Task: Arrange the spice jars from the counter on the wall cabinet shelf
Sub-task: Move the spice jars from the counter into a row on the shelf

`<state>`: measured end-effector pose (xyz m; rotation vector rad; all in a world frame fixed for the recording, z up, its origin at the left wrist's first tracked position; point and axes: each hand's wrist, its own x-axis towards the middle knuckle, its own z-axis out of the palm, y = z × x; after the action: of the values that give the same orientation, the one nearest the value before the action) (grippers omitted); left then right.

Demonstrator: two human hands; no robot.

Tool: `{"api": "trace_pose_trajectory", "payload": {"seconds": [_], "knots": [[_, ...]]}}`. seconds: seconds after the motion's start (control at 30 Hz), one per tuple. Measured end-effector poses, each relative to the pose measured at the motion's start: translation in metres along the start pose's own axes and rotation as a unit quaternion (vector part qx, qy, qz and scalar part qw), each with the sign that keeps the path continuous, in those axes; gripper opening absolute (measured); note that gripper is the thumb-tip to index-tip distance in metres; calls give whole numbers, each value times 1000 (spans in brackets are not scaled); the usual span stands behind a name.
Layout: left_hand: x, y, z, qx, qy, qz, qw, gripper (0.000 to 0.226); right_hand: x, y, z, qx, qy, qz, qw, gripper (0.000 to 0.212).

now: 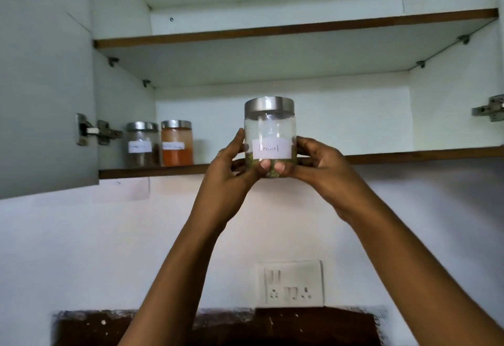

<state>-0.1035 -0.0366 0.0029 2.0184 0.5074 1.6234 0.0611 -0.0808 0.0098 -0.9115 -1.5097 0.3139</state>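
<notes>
Left hand (pixel 231 171): curled round the lower left side of the jar, thumb pressed on the front near the base.
Right hand (pixel 319 165): grips the lower right side the same way, so both hands share the load equally.
Fennel jar (pixel 270 127): upright in the air, long axis vertical, steel lid up, paper label facing the camera, greenish seeds low inside.
Key relation: the jar is on the near side of the lower shelf (pixel 409 156), in front of its brown front edge, with its base showing slightly below that edge.
Likely next move: a small lift, then a push straight forward onto the board.
Brown jar (pixel 142 143) and orange jar (pixel 177 142): standing just beside each other at the shelf's left end, well left of the held jar.
Free space: open board lies directly behind the jar and to its right.
</notes>
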Motion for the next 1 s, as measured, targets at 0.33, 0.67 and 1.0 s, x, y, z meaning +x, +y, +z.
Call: {"api": "trace_pose_trajectory", "payload": {"seconds": [0.33,0.67,1.0], "knots": [[91,-31,-79,113,16,-52,992,41,127,-3,78,-49,-59,91,993,54],[144,-97,-102,268,5,-183,946,37,182,38,128,-178,-89,184,963,49],[165,-116,-102,338,13,-218,915,42,202,48,147,-281,-98,197,934,50]]}}
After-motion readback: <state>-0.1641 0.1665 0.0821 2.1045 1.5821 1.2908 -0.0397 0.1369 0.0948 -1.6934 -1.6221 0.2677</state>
